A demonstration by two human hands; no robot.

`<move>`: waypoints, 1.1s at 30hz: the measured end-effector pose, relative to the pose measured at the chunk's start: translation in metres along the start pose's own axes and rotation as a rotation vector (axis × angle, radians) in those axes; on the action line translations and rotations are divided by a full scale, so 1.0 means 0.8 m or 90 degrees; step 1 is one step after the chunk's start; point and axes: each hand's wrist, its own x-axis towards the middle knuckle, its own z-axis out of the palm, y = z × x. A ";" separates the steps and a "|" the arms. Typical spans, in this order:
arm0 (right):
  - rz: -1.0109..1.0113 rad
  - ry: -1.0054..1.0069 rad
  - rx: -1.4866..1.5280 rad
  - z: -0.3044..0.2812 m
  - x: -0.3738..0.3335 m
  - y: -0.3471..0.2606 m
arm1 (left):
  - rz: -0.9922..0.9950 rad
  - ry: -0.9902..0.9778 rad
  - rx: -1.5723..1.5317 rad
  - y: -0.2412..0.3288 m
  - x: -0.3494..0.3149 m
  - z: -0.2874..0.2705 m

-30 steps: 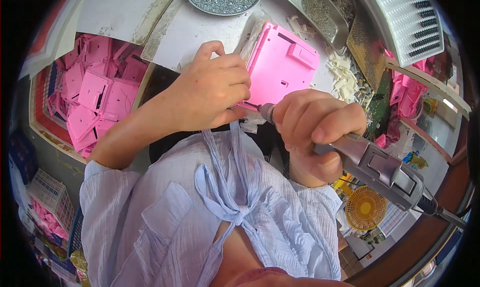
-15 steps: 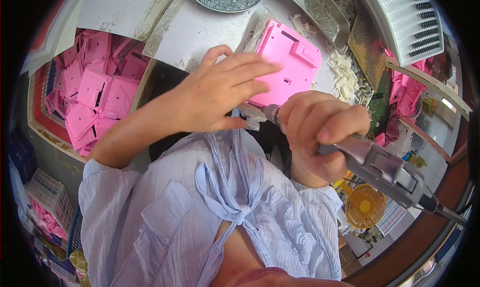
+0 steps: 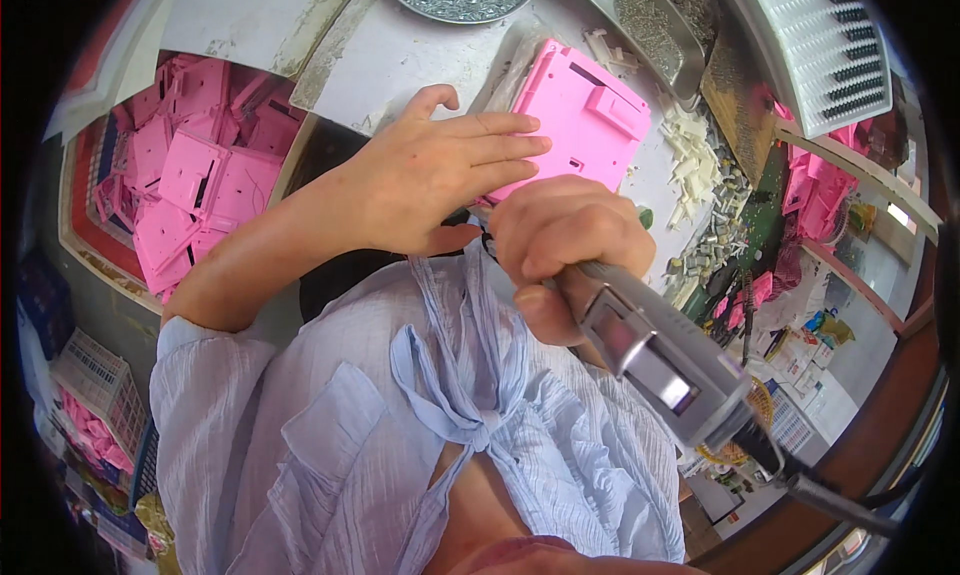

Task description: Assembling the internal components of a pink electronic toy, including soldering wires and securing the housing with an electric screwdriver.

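Apparently steadying the pink casing [image 3: 585, 135], below-right of the round tray [image 3: 466, 20] on the surface [image 3: 365, 75], with spread fingers [image 3: 505, 147] of the left hand [image 3: 415, 190]; likely for control, clenching right hand [image 3: 565, 240] round the grey driver [image 3: 690, 350] (can't see its tip).

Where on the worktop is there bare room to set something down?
The worktop is bare between the round dish, the plastic film beside the pink casing, and the left hand. It is crowded right of the casing, with white pieces and a metal tray.
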 end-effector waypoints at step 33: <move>-0.077 0.288 -0.022 -0.160 -0.046 0.000 | 0.060 0.103 0.152 0.024 0.116 0.054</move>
